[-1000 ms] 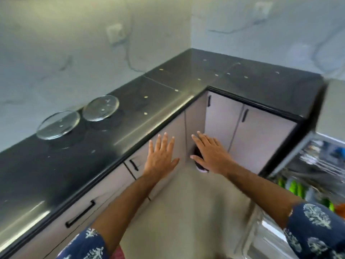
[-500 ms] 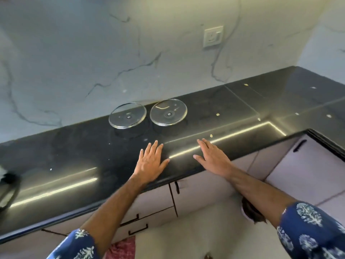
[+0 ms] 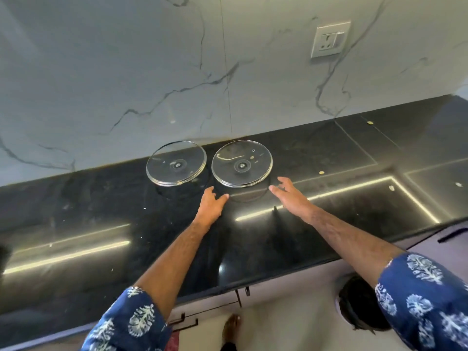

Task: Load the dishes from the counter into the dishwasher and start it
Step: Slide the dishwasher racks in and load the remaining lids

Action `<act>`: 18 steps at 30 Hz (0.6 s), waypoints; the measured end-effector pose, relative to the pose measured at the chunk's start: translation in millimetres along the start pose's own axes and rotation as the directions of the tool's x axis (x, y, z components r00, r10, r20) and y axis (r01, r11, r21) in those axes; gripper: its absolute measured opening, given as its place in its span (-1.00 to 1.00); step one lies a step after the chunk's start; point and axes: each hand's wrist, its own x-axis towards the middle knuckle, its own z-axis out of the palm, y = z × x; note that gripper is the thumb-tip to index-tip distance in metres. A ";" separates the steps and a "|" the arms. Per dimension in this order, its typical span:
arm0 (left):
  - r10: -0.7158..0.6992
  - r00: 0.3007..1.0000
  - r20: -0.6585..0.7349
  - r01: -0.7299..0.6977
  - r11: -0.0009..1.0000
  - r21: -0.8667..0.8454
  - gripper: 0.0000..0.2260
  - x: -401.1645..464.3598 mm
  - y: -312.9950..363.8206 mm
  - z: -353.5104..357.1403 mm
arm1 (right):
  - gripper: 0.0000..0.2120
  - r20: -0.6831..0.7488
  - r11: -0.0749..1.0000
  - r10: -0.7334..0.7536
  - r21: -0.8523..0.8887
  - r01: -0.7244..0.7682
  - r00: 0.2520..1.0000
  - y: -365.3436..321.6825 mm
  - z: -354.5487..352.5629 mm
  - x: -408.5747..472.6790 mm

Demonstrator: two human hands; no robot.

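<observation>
Two clear glass lids are seen side by side on the black stone surface (image 3: 316, 153), just above the middle of the frame, close to the marble-look wall. The left glass lid (image 3: 176, 163) and the right glass lid (image 3: 241, 163) sit nearly edge to edge, each with a small dark hub at its centre; whether the rims actually touch can't be told.

Both arms are stretched in from the bottom of the frame, in blue sleeves printed with white leaf shapes. The left hand (image 3: 211, 203) is placed just below the gap between the two lids, fingers spread and relaxed, nothing gripped. The right hand (image 3: 291, 196) is held at the lower right edge of the right lid, fingers apart and slightly bent, thumb pointed toward the rim. It's close, but contact isn't clearly shown, so nothing is counted as grasped.

A white wall socket (image 3: 330, 39) is mounted at the upper right. A few small pale crumbs are scattered on the surface toward the right side. Bright strips of reflected light are seen across the stone. Along the bottom, pale cabinet fronts with dark handles (image 3: 182, 321) are visible, plus a bare foot (image 3: 231, 328) on the floor and a dark round object (image 3: 354, 302) at the lower right, too unclear to be named.
</observation>
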 end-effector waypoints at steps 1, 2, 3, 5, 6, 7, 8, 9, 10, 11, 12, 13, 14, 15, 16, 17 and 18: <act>-0.075 0.996 0.040 0.081 0.986 -0.149 -0.34 12.8 2.9 2.5 | -0.39 0.001 0.999 0.018 0.040 -0.018 1.000 -1.1 2.2 6.9; -0.130 0.988 0.085 0.148 0.949 -0.278 -0.35 24.0 5.2 5.4 | -0.40 0.002 0.996 0.039 0.083 -0.039 0.999 -2.1 3.8 12.1; -0.162 0.980 0.116 0.194 0.906 -0.377 -0.37 33.3 6.4 8.2 | -0.41 0.001 0.991 0.057 0.122 -0.057 0.998 -2.8 4.9 16.3; -0.180 0.969 0.170 0.242 0.838 -0.489 -0.45 54.8 7.6 14.8 | -0.42 -0.009 0.971 0.107 0.218 -0.103 0.994 -4.5 4.7 27.7; -0.171 0.966 0.192 0.248 0.816 -0.521 -0.51 65.5 7.4 18.5 | -0.43 -0.018 0.955 0.134 0.268 -0.124 0.991 -6.3 3.7 33.7; -0.156 0.967 0.202 0.244 0.797 -0.552 -0.56 73.5 7.1 21.0 | -0.43 -0.028 0.940 0.155 0.310 -0.138 0.988 -8.0 2.3 38.6; -0.144 0.969 0.199 0.235 0.776 -0.585 -0.59 78.9 7.8 22.8 | -0.43 -0.040 0.930 0.168 0.339 -0.145 0.985 -9.7 0.6 42.5; -0.136 0.970 0.203 0.234 0.756 -0.611 -0.61 85.8 9.2 24.3 | -0.43 -0.057 0.916 0.188 0.369 -0.154 0.980 -9.8 -0.7 47.2; -0.131 0.970 0.206 0.235 0.734 -0.638 -0.62 91.6 11.0 25.4 | -0.43 -0.073 0.903 0.210 0.398 -0.164 0.975 -9.7 -1.6 50.9; -0.130 0.969 0.211 0.239 0.715 -0.657 -0.61 96.7 12.1 25.9 | -0.44 -0.087 0.887 0.229 0.428 -0.171 0.970 -8.8 -1.8 53.8; -0.133 0.968 0.212 0.243 0.703 -0.669 -0.60 100.1 12.8 26.1 | -0.45 -0.094 0.871 0.243 0.460 -0.174 0.966 -7.8 -1.8 55.8; -0.133 0.969 0.210 0.242 0.699 -0.673 -0.59 100.3 13.6 25.8 | -0.46 -0.097 0.855 0.251 0.488 -0.174 0.963 -6.4 -2.2 56.9; -0.124 0.969 0.213 0.237 0.709 -0.664 -0.58 99.5 13.4 26.2 | -0.48 -0.105 0.840 0.260 0.515 -0.171 0.960 -4.6 -2.9 57.4; -0.108 0.969 0.220 0.229 0.727 -0.648 -0.58 96.0 11.8 26.6 | -0.49 -0.120 0.828 0.267 0.537 -0.164 0.956 -2.1 -4.9 57.0; -0.080 0.967 0.241 0.218 0.748 -0.627 -0.60 90.2 8.4 27.8 | -0.48 -0.144 0.815 0.276 0.559 -0.152 0.950 1.5 -7.9 54.4; -0.042 0.962 0.271 0.204 0.770 -0.605 -0.61 82.7 3.9 28.5 | -0.47 -0.167 0.803 0.285 0.579 -0.140 0.944 5.4 -12.3 50.2; 0.002 0.950 0.311 0.189 0.790 -0.583 -0.61 74.5 -0.7 29.0 | -0.45 -0.185 0.790 0.294 0.600 -0.129 0.938 9.6 -17.3 44.1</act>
